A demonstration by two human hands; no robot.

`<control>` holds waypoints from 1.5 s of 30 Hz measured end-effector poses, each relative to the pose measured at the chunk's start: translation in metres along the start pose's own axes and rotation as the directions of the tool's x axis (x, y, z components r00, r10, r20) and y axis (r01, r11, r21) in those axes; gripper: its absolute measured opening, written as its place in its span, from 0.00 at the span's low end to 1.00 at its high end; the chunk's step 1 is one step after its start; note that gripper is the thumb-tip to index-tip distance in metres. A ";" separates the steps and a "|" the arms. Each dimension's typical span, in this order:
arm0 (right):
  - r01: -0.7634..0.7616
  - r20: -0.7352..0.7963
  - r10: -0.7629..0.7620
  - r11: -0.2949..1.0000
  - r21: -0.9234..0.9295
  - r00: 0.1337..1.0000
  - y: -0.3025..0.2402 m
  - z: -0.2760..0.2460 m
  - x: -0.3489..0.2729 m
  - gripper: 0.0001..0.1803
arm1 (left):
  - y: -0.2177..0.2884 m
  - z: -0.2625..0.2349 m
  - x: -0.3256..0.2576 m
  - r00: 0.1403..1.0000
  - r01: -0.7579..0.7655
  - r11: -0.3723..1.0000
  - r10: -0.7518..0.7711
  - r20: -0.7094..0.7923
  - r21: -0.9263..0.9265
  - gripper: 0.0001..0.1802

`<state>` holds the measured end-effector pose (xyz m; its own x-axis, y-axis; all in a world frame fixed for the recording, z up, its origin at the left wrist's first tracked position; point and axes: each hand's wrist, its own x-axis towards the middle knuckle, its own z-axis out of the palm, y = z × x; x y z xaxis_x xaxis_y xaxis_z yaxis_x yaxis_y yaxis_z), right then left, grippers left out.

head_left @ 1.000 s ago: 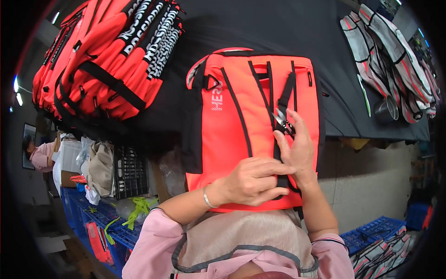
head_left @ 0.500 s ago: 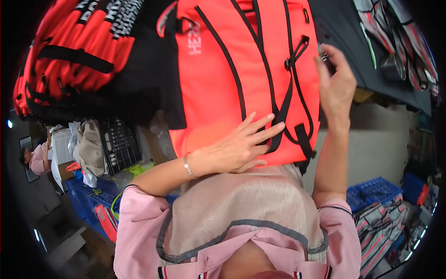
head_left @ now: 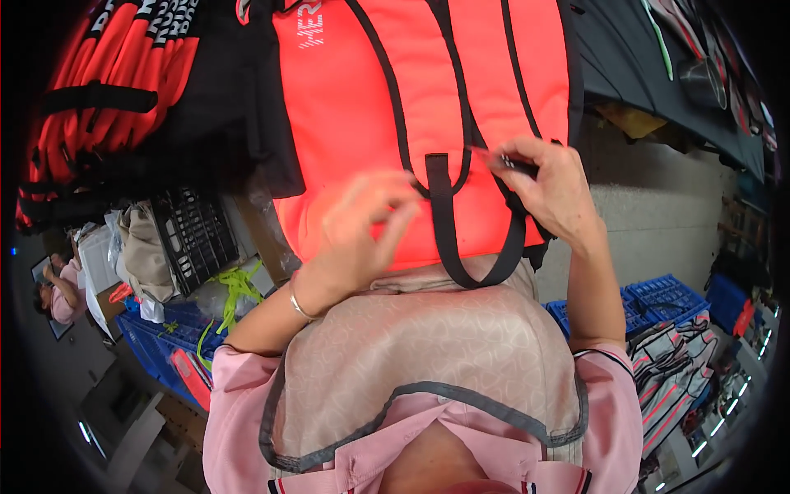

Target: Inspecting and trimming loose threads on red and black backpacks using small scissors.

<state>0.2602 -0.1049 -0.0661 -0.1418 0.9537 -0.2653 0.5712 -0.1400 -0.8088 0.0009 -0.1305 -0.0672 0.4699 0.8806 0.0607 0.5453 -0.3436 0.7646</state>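
Observation:
A bright orange-red backpack with black trim lies before me, its shoulder straps facing up. A black webbing strap hangs in a loop over the bag's near edge. My right hand is closed round a small dark pointed tool that looks like thread snips, its tip near the end of a shoulder strap. My left hand, blurred by motion, is over the bag's lower left, thumb and fingers apart, with nothing visible in it.
Stacked red and black bags lie at the far left. A metal cup stands on the dark-covered table at right. Blue crates and striped grey pieces are at the lower right; a black crate is on the left.
My right hand has come from the bag's right edge inward over the straps, with the tool. My left hand has lifted from lying flat and moved left. The bag has shifted; the webbing now loops nearer me.

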 end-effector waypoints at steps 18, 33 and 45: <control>-0.009 -0.214 0.169 0.805 0.594 0.962 -0.011 0.033 0.002 0.16 | -0.037 0.002 0.042 0.849 0.526 0.441 -0.321 0.420 -0.727 0.20; 0.002 -0.112 0.086 0.786 0.618 0.990 -0.013 0.044 0.052 0.11 | -0.042 0.006 0.041 0.892 -0.393 0.902 0.421 -0.166 0.176 0.08; 0.054 -0.306 0.039 0.956 0.290 0.951 -0.016 0.023 -0.006 0.20 | -0.072 0.008 0.049 0.759 -0.579 0.733 0.645 -0.093 0.359 0.03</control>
<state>0.2334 -0.1147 -0.0635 0.1349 0.9831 -0.1234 0.3042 -0.1596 -0.9391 -0.0095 -0.0651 -0.1239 0.6437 0.4769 0.5985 0.3765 -0.8782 0.2949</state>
